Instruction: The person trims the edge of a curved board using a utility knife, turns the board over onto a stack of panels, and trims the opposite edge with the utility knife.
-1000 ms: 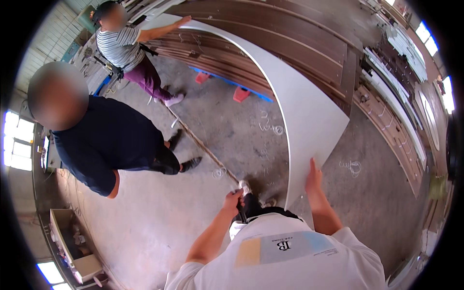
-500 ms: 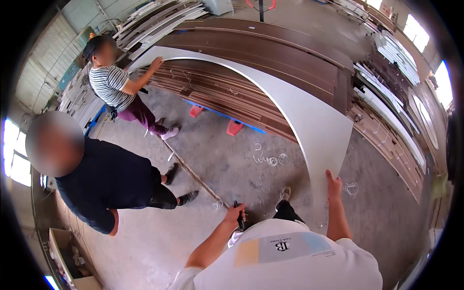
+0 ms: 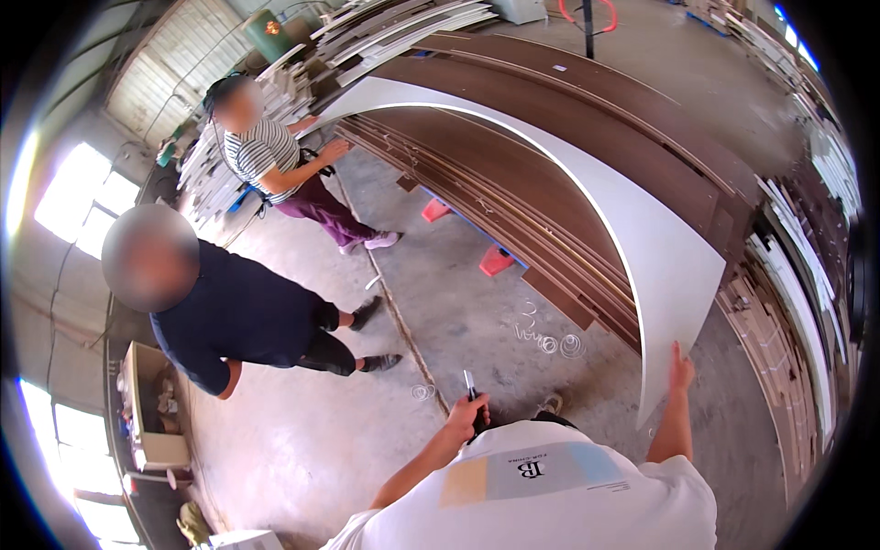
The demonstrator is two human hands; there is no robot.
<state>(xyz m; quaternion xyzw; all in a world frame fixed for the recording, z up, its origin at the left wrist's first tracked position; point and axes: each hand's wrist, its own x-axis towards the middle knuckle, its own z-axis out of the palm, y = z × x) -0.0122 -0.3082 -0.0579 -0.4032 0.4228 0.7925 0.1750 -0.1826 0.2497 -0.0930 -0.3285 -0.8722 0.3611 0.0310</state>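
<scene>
A large white arched panel curves from the far left to my right side. My right hand grips its near end, fingers at the edge. In my left hand is a slim black-handled utility knife, its pale tip pointing forward, away from the panel. At the panel's far end, a person in a striped shirt has one hand by its tip and the other just below its edge.
Brown boards are stacked beneath and behind the panel, on red and blue supports. A person in a dark shirt stands at left. Coiled pale strips lie on the floor. More boards are piled at right.
My view has swung left, so the panel appears farther right. The knife's pale tip now shows. The striped-shirt person's hands have shifted at the panel's far end. My right hand keeps its grip.
</scene>
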